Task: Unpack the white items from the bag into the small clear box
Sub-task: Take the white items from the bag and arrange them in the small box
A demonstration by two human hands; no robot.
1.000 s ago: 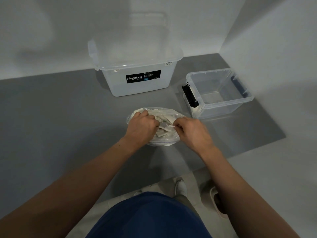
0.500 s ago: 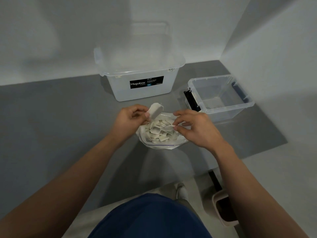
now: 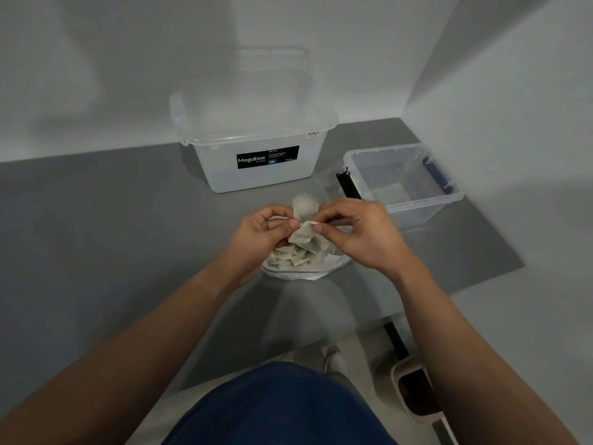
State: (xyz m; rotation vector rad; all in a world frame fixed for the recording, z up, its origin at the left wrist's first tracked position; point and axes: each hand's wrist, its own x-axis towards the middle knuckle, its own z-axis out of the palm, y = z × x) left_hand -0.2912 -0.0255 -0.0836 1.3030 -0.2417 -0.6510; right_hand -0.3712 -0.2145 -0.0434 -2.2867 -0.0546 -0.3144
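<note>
- Two hands meet above the zip bag (image 3: 305, 271), thumbs and forefingers turned toward each other.
- Left hand (image 3: 260, 232): fingers curled, thumb and forefinger pinching the lower edge of a white packet (image 3: 305, 207). The packet stands up above the knuckles.
- Right hand (image 3: 362, 232): also curled, pinching the same packet from the opposite side.
- A second white piece (image 3: 301, 236) hangs just below the two thumbs. Cannot tell which hand carries it.
- The bag is clear plastic and lies on the grey tabletop (image 3: 96, 236), directly under the hands. Its mouth is open, with a heap of loose white packets (image 3: 295, 256) inside.
- Small clear box (image 3: 420, 208): to the right of the hands, just past the right knuckles, near but not touching. Its top is open, and a black latch (image 3: 348, 186) sits on its left end.
- Large translucent tub (image 3: 256, 178), labelled Megabox, stands behind the hands against the wall.
- Beige bin (image 3: 417, 390) at floor level, lower right, beside the table edge.
</note>
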